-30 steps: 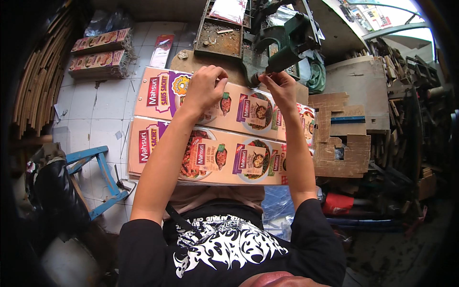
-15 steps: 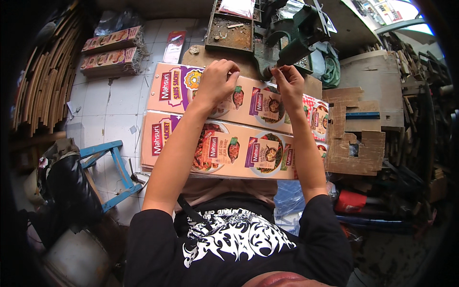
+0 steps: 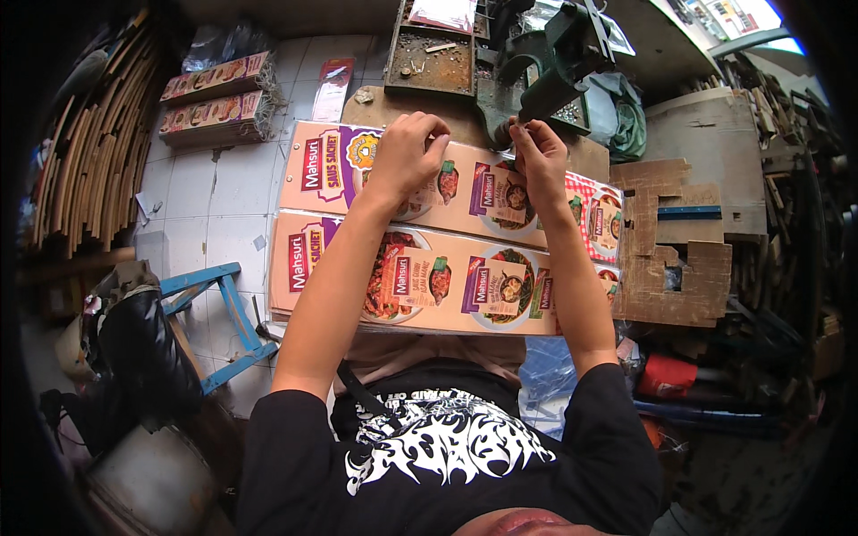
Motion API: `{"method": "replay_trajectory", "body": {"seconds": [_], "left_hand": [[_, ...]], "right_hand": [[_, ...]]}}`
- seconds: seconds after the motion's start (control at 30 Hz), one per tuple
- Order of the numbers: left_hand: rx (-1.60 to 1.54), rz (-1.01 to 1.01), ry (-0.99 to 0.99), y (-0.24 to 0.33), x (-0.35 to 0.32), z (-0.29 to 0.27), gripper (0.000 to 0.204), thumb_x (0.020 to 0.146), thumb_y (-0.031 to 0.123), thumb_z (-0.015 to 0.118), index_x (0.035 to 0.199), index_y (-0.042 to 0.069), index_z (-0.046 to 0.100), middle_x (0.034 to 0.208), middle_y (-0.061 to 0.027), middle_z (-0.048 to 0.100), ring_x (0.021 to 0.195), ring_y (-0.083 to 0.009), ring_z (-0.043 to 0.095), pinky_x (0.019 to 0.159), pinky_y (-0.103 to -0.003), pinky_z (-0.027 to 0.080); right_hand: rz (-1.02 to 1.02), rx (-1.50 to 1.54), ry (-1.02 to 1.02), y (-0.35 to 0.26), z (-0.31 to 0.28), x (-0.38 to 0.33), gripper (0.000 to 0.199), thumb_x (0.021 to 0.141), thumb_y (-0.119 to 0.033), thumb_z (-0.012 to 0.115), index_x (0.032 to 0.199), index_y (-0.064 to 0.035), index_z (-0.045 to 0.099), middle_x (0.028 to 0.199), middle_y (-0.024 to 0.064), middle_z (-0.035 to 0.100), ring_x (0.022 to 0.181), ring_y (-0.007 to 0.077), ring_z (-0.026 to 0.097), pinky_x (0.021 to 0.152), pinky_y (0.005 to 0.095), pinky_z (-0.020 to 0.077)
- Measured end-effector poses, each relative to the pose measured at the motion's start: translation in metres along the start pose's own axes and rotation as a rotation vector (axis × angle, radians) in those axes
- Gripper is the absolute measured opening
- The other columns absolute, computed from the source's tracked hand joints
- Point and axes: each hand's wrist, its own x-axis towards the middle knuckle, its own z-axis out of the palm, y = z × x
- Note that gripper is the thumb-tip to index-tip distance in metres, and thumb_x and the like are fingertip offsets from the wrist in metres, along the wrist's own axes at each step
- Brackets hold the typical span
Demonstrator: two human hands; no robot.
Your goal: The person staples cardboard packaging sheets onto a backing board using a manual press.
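Two long flat printed cardboard sheets, orange with food pictures, lie in front of me: the far sheet point(image 3: 322, 174) and the near sheet point(image 3: 313, 259). My left hand point(image 3: 409, 152) rests with curled fingers on the upper edge of the far sheet, holding it down. My right hand point(image 3: 536, 152) is raised at the sheet's top edge, fingers pinched close to the base of a green metal machine point(image 3: 545, 62). Whether it holds something small I cannot tell.
A rusty metal tray point(image 3: 433, 58) with small parts sits behind the sheets. Bundled stacks of the same printed sheets point(image 3: 214, 98) lie far left on white tiles. A blue wooden stool point(image 3: 219, 317) stands at left. Die-cut brown cardboard point(image 3: 679, 246) lies right.
Both hands have stayed at the far sheet's upper edge. The right hand's fingers have closed in nearer the green machine. The view has shifted slightly.
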Motion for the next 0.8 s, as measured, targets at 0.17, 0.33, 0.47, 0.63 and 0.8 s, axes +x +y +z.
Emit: {"method": "replay_trajectory", "body": {"seconds": [0.17,0.33,0.47,0.63,0.8], "left_hand": [[0.032,0.051,0.015,0.0,0.001,0.001,0.012,0.082,0.012,0.063,0.087,0.002,0.067,0.086,-0.0128,0.066,0.084,-0.0304,0.061,0.077,-0.039,0.048],[0.133,0.12,0.028,0.001,0.002,0.008,0.01,0.082,0.012,0.064,0.084,0.003,0.067,0.086,-0.0125,0.064,0.086,-0.032,0.059,0.079,-0.041,0.048],[0.225,0.16,0.023,0.002,-0.002,0.007,0.01,0.082,0.014,0.063,0.084,0.004,0.067,0.085,-0.0113,0.063,0.086,-0.0311,0.058,0.079,-0.041,0.048],[0.275,0.178,0.002,0.003,-0.004,0.009,0.01,0.082,0.013,0.064,0.084,0.005,0.067,0.086,-0.0111,0.063,0.087,-0.0311,0.059,0.08,-0.041,0.048],[0.254,0.21,-0.011,0.004,-0.001,0.009,0.011,0.083,0.014,0.063,0.085,0.004,0.068,0.088,-0.0122,0.065,0.089,-0.0311,0.06,0.08,-0.041,0.049]], "right_hand": [[-0.036,0.0,0.016,0.001,0.002,0.003,0.009,0.094,-0.013,0.065,0.1,-0.0067,0.064,0.071,-0.0096,0.054,0.05,-0.0037,0.032,0.043,0.0169,0.0183],[-0.013,0.033,0.02,-0.005,-0.001,0.004,0.004,0.093,-0.01,0.065,0.095,-0.0077,0.063,0.064,-0.0104,0.048,0.046,-0.0028,0.031,0.041,0.0179,0.0191],[-0.015,0.049,0.006,0.003,-0.006,0.005,0.013,0.091,-0.013,0.068,0.1,-0.0037,0.068,0.068,-0.009,0.054,0.049,-0.0033,0.033,0.042,0.0176,0.0191],[0.042,0.007,0.054,-0.013,-0.002,-0.003,0.026,0.092,-0.012,0.065,0.115,-0.0003,0.062,0.065,-0.0083,0.051,0.048,-0.0021,0.033,0.042,0.0181,0.0211],[0.175,0.218,0.062,-0.044,-0.049,-0.005,0.023,0.094,-0.011,0.059,0.114,0.001,0.061,0.057,-0.0081,0.036,0.044,0.001,0.029,0.041,0.0199,0.0228]]}}
